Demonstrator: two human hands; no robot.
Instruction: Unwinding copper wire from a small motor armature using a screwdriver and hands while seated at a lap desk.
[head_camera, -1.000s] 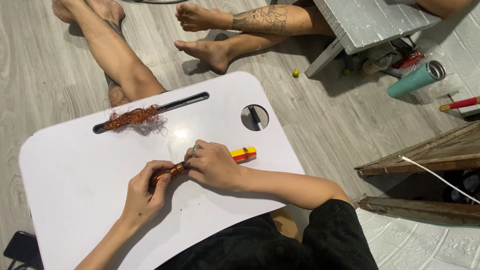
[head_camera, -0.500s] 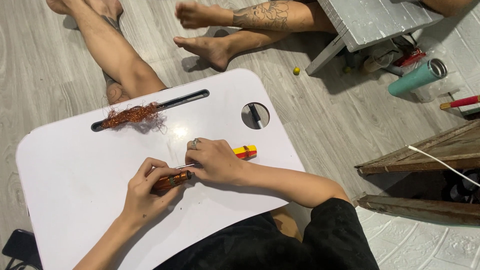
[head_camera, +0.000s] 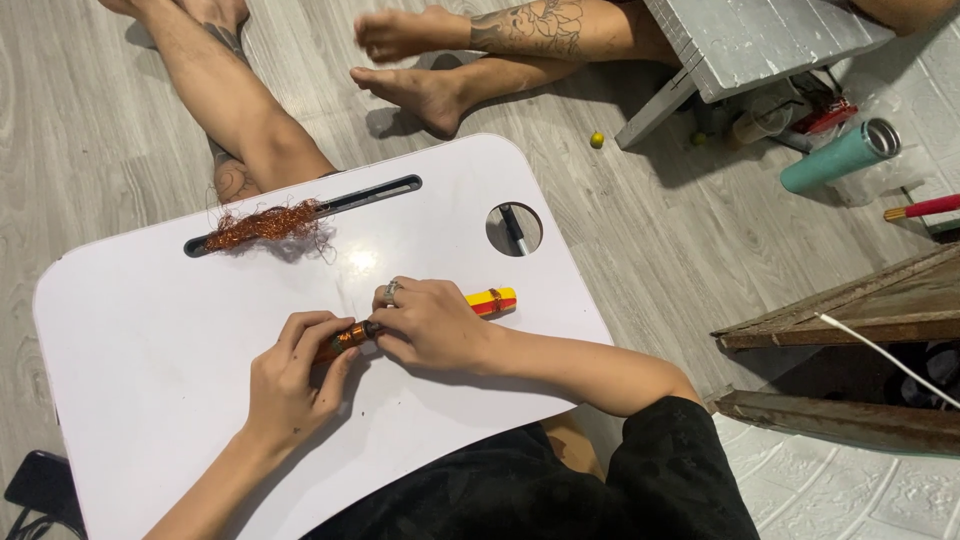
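Near the front edge of the white lap desk (head_camera: 150, 400), a copper-wound piece (head_camera: 352, 336) is pinched by the left hand (head_camera: 290, 385) and right hand (head_camera: 432, 325), best gripped firmly and steadied against the surface.

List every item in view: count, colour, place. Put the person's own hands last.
lap desk: one, white, across the person's lap.
copper coil piece: one, orange-brown, held between both hands.
screwdriver handle: one, yellow and red, sticking out past the right hand.
loose wire tangle: one, copper, on the desk's slot.
tumbler: one, teal, lying on the floor upper right.
small ball: one, yellow, on the floor.
low table: one, grey, top right.
another person's legs: bare, on the floor at the top.
left hand: gripping the coil piece.
right hand: gripping the coil piece.
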